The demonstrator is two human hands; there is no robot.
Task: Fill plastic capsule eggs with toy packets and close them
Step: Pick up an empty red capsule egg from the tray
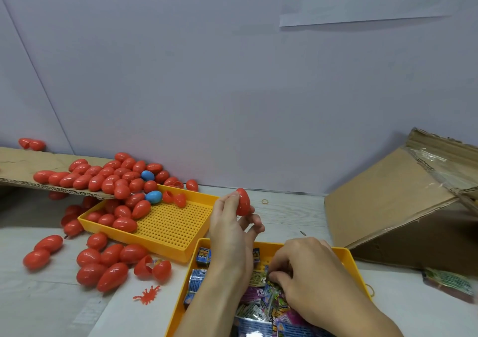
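- Red plastic egg (243,202), closed, is raised above the table, pinched between the fingertips and thumb of the left hand (230,230)
- Left hand hovers between the two yellow trays, its forearm crossing the near tray (348,255)
- Right hand (307,274) reaches down into the near tray, fingers curled and pinching at a toy packet (269,288) in the heap; which packet it has is hard to tell
- Near tray holds many printed packets, blue ones (203,256) along its left side, mixed colours toward the front
- Far tray (170,229), with a perforated floor, holds red eggs in its left corner, a blue egg (154,197) and an open red shell (176,199)
- Cardboard sheet (18,166) at the left carries a pile of red eggs (108,175) spilling into the far tray, with a second blue egg (148,175) among them
- More red eggs (103,264) lie loose on the table left of the trays, one open with something inside (152,268)
- Small red splat-shaped toy (147,294) lies on the table near the front tray
- Cardboard box (393,207) lies tipped at the right, and a rubber band (265,202) lies on the table behind the raised egg
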